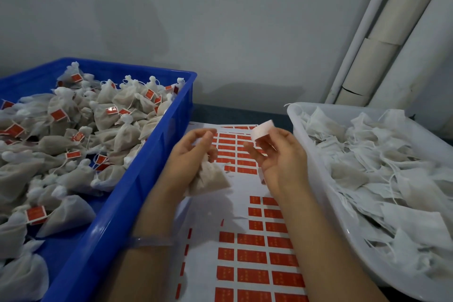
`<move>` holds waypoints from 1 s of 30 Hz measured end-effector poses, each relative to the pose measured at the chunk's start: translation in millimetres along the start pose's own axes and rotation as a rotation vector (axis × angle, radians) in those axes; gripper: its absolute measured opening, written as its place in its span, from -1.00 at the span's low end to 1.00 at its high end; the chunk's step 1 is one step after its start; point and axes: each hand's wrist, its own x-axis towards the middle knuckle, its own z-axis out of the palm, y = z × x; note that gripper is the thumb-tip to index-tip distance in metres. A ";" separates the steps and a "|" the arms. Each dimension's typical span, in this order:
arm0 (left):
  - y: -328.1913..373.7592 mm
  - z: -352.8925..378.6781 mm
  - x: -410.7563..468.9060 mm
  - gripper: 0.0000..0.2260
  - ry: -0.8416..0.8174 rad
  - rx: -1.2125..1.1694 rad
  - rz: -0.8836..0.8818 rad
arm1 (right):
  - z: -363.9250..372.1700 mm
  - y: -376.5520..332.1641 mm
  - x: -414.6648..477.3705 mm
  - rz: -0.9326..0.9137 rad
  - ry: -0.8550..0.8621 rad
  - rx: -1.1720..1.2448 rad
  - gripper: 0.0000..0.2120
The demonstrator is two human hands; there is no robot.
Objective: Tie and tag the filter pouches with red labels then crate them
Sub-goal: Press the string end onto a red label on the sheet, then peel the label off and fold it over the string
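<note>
My left hand (191, 154) grips the neck of a beige filter pouch (208, 180), which hangs below it over the label sheets. My right hand (282, 154) is raised beside it and pinches a pale, blurred label (263, 129) between thumb and fingers. The two hands are a short way apart. Under them lie white sheets of red labels (252, 256), with some labels peeled off. A blue crate (137, 179) on the left holds several tied pouches with red tags.
On the right stands a white bin (318, 186) piled with untied flat pouches and loose strings. A grey wall runs behind the table, and pale pipes (382, 39) slant up at the back right. I wear a clear bracelet (152, 240) on my left wrist.
</note>
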 end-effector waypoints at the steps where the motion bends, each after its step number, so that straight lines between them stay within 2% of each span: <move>1: 0.6 0.8 -3.1 -0.88 -0.050 0.036 -0.006 | -2.1 -5.6 -1.6 0.087 -0.013 0.206 -0.92; 3: -0.8 2.8 -7.9 -0.90 -0.148 0.162 -0.013 | -8.0 -15.7 -5.9 0.195 -0.030 0.536 -0.83; 5: -3.0 6.3 -11.7 -0.89 -0.259 0.276 -0.035 | -12.2 -20.2 -10.9 0.234 -0.066 0.723 -0.80; 9: -5.4 14.0 -15.5 -0.87 -0.437 0.431 -0.084 | -14.0 -17.8 -17.5 0.306 -0.148 0.847 -0.77; 12: -3.6 15.8 -16.5 -0.89 -0.487 0.441 -0.126 | -14.5 -15.4 -18.7 0.328 -0.171 0.868 -0.71; 14: 2.4 9.3 -17.1 -0.89 -0.490 0.449 -0.149 | -13.4 -15.1 -19.1 0.319 -0.161 0.827 -0.76; 16: 11.4 -3.6 -17.8 -0.87 -0.493 0.424 -0.154 | -11.2 -14.5 -18.1 0.268 -0.133 0.666 -0.80; 19: 22.8 -20.1 -19.4 -0.74 -0.609 0.191 -0.155 | -7.8 -13.8 -14.0 0.166 -0.133 0.467 -0.73; 22: 26.5 -20.7 -20.6 -0.75 -0.707 -0.018 -0.215 | -5.7 -14.2 -12.6 0.198 -0.256 0.547 -0.58; 24: 26.9 -18.6 -20.5 -0.79 -0.624 -0.047 -0.220 | -6.0 -11.3 -11.7 0.231 -0.277 0.616 -0.57; 27: 26.9 -18.9 -19.2 -0.85 -0.424 0.092 -0.173 | -7.7 -0.7 -8.5 0.204 -0.234 0.468 -0.68; 30: 19.5 -19.2 -13.9 -0.87 -0.380 0.543 -0.220 | -7.3 17.6 -3.2 0.068 -0.262 0.110 -0.77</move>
